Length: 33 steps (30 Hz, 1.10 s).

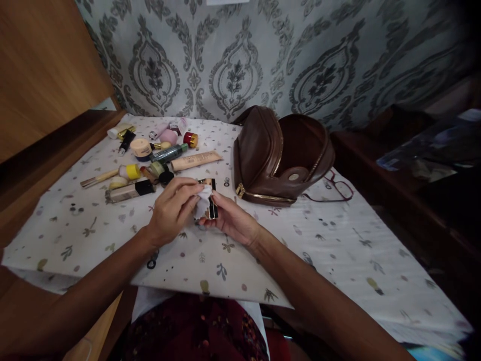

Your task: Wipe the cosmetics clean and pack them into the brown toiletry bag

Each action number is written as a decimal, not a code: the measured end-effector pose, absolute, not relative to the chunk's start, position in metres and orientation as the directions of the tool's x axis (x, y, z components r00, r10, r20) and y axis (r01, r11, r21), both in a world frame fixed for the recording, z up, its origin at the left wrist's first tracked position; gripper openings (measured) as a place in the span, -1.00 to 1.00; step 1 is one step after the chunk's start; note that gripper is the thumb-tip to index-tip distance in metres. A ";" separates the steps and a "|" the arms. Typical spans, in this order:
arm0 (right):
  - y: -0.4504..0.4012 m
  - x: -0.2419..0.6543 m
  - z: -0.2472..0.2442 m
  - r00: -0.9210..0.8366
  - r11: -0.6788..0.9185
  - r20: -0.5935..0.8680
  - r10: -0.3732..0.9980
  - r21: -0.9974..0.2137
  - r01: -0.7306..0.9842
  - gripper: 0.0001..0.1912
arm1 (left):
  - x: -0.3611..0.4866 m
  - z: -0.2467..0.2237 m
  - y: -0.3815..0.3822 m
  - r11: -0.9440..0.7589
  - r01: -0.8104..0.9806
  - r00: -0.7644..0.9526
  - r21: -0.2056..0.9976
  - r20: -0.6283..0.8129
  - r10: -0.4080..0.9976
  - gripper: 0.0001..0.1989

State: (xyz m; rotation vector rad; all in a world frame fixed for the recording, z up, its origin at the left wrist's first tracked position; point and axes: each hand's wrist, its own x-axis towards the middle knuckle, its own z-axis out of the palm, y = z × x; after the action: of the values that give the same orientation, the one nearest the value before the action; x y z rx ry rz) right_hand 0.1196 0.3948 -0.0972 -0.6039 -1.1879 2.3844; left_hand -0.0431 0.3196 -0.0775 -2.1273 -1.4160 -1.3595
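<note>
My right hand (235,219) grips a small black compact case with gold edging (213,204), held just above the table. Pinched in the fingers of my left hand (175,205) is a white tissue (204,198), pressed against the case. Part of the case lies hidden behind the tissue and fingers. Left of the hands is a bottle with a black cap (130,191), lying on its side. Just beyond them lies a beige tube (196,161).
A brown leather bag (263,155) stands unzipped at the back right, with red-framed glasses (338,193) beside it. At the back left several cosmetics cluster, including a cream jar (141,149), a green tube (169,153) and a red jar (191,140). A patterned cloth (338,250) covers the table.
</note>
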 end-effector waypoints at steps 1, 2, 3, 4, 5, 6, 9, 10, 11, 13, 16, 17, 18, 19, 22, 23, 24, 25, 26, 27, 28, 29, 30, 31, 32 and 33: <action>0.394 0.120 -0.097 -0.834 -0.554 -0.195 0.516 -0.819 -0.151 -0.49 | -0.044 -0.077 0.320 -0.466 0.835 0.051 0.295 0.800 0.598 -0.80; 0.393 0.120 -0.096 -0.841 -0.552 -0.192 0.506 -0.821 -0.144 -0.50 | -0.045 -0.076 0.321 -0.435 0.843 0.014 0.318 0.794 0.607 -0.81; 0.393 0.121 -0.095 -0.846 -0.552 -0.189 0.499 -0.822 -0.142 -0.51 | -0.047 -0.076 0.322 -0.408 0.848 -0.014 0.339 0.783 0.621 -0.83; 0.393 0.121 -0.093 -0.851 -0.555 -0.184 0.492 -0.819 -0.144 -0.50 | -0.048 -0.076 0.323 -0.386 0.851 -0.033 0.356 0.770 0.637 -0.83; 0.392 0.122 -0.092 -0.856 -0.563 -0.179 0.485 -0.813 -0.149 -0.49 | -0.049 -0.076 0.324 -0.373 0.851 -0.043 0.370 0.757 0.652 -0.84; 0.393 0.122 -0.091 -0.860 -0.574 -0.173 0.481 -0.803 -0.159 -0.47 | -0.050 -0.076 0.325 -0.367 0.849 -0.046 0.381 0.745 0.666 -0.84; 0.394 0.123 -0.090 -0.862 -0.597 -0.158 0.481 -0.779 -0.191 -0.43 | -0.052 -0.079 0.327 -0.371 0.831 -0.043 0.415 0.713 0.700 -0.84; 0.395 0.123 -0.089 -0.862 -0.600 -0.151 0.484 -0.774 -0.202 -0.43 | -0.052 -0.079 0.327 -0.372 0.825 -0.039 0.426 0.699 0.714 -0.83; 0.395 0.123 -0.090 -0.861 -0.602 -0.142 0.488 -0.769 -0.215 -0.43 | -0.051 -0.080 0.327 -0.370 0.821 -0.033 0.435 0.683 0.730 -0.82; 0.397 0.123 -0.090 -0.853 -0.598 -0.117 0.508 -0.761 -0.251 -0.44 | -0.050 -0.081 0.327 -0.372 0.815 -0.016 0.445 0.658 0.753 -0.81; 0.399 0.122 -0.090 -0.818 -0.577 -0.104 0.566 -0.759 -0.303 -0.48 | -0.048 -0.082 0.327 -0.402 0.805 0.028 0.437 0.648 0.761 -0.80; 0.399 0.122 -0.090 -0.803 -0.573 -0.112 0.585 -0.758 -0.312 -0.49 | -0.048 -0.082 0.326 -0.416 0.801 0.044 0.431 0.651 0.758 -0.80; 0.400 0.122 -0.089 -0.790 -0.574 -0.123 0.601 -0.754 -0.319 -0.51 | -0.047 -0.082 0.326 -0.428 0.798 0.057 0.424 0.654 0.754 -0.79; 0.400 0.121 -0.089 -0.780 -0.579 -0.134 0.611 -0.747 -0.326 -0.53 | -0.046 -0.083 0.325 -0.441 0.795 0.070 0.416 0.660 0.748 -0.79; 0.400 0.120 -0.090 -0.764 -0.603 -0.132 0.632 -0.703 -0.378 -0.59 | -0.044 -0.083 0.323 -0.501 0.781 0.117 0.373 0.701 0.704 -0.78; 0.400 0.119 -0.092 -0.760 -0.607 -0.122 0.639 -0.687 -0.400 -0.60 | -0.043 -0.083 0.322 -0.522 0.775 0.134 0.356 0.715 0.686 -0.76; 0.401 0.119 -0.093 -0.754 -0.608 -0.115 0.647 -0.674 -0.419 -0.61 | -0.042 -0.083 0.321 -0.542 0.770 0.153 0.337 0.727 0.669 -0.75; 0.401 0.118 -0.095 -0.747 -0.607 -0.111 0.656 -0.666 -0.434 -0.62 | -0.041 -0.082 0.320 -0.560 0.766 0.173 0.317 0.736 0.654 -0.73; 0.401 0.118 -0.096 -0.740 -0.604 -0.109 0.663 -0.662 -0.444 -0.62 | -0.040 -0.082 0.319 -0.573 0.764 0.193 0.295 0.743 0.641 -0.70; 0.402 0.117 -0.098 -0.737 -0.603 -0.108 0.667 -0.660 -0.449 -0.61 | -0.038 -0.081 0.318 -0.582 0.767 0.213 0.272 0.747 0.630 -0.68; 0.402 0.117 -0.099 -0.735 -0.600 -0.106 0.670 -0.660 -0.452 -0.60 | -0.038 -0.081 0.318 -0.586 0.772 0.233 0.247 0.748 0.622 -0.66; 0.402 0.116 -0.100 -0.735 -0.599 -0.103 0.670 -0.661 -0.453 -0.60 | -0.037 -0.081 0.317 -0.586 0.779 0.250 0.222 0.747 0.616 -0.64; 0.402 0.116 -0.100 -0.737 -0.598 -0.101 0.668 -0.664 -0.450 -0.58 | -0.037 -0.081 0.317 -0.578 0.791 0.259 0.202 0.745 0.615 -0.62; 0.402 0.116 -0.101 -0.741 -0.598 -0.103 0.664 -0.668 -0.443 -0.57 | -0.036 -0.081 0.318 -0.565 0.804 0.262 0.188 0.740 0.619 -0.61; 0.401 0.115 -0.100 -0.742 -0.597 -0.106 0.662 -0.674 -0.436 -0.55 | -0.037 -0.081 0.318 -0.549 0.816 0.261 0.181 0.733 0.628 -0.59; 0.401 0.115 -0.100 -0.742 -0.597 -0.113 0.661 -0.679 -0.428 -0.54 | -0.037 -0.082 0.319 -0.536 0.825 0.257 0.178 0.726 0.638 -0.58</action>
State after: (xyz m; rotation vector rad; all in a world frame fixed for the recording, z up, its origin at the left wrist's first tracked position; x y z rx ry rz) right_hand 0.1151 0.4007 -0.0997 -0.4747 -0.8549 2.3108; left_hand -0.0371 0.3190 -0.0822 -2.2908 -1.3638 -1.1460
